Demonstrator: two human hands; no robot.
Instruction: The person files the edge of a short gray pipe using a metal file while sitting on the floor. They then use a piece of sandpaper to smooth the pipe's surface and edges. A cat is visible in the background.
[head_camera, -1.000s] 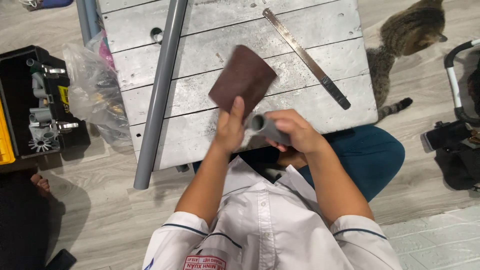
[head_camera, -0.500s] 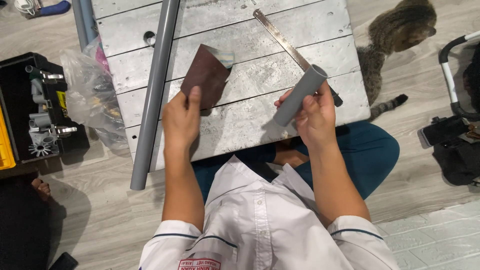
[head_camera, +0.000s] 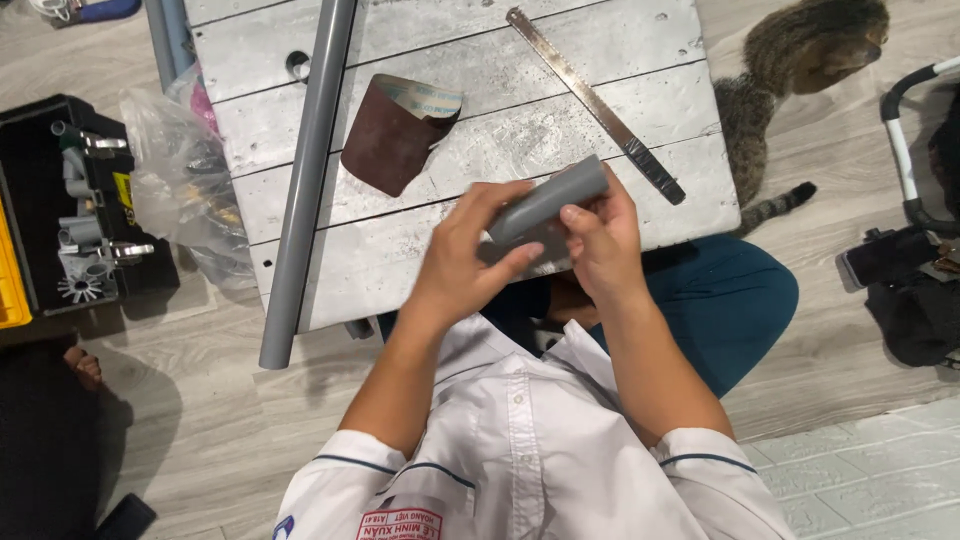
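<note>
Above the near edge of the board, head view: a short pipe, a smooth grey plastic cylinder, lies tilted with its far end up and to the right, held between both hands over the person's lap. The right hand wraps the near part of the pipe, thumb on top and fingers curled under it; the left hand touches the pipe's lower end, its fingers bent over the tube and slightly blurred. The board is a low bench of pale, whitewashed planks, scuffed and speckled, with dark seams between the planks. On it lies the sandpaper, a curled reddish-brown sheet with a pale backing showing at its upturned edge, apart from both hands. A long pipe, grey and straight, crosses the board's left side and overhangs its near edge. A saw blade, a thin strip of metal with a dark wrapped end, lies diagonally at the right. A striped cat sits on the wood-grain floor beside the board. Compared with half a second earlier, the left hand has let go of the sandpaper, which now rests on the planks, and has come across to the short pipe; the pipe has shifted leftward, toward the board's middle.
</note>
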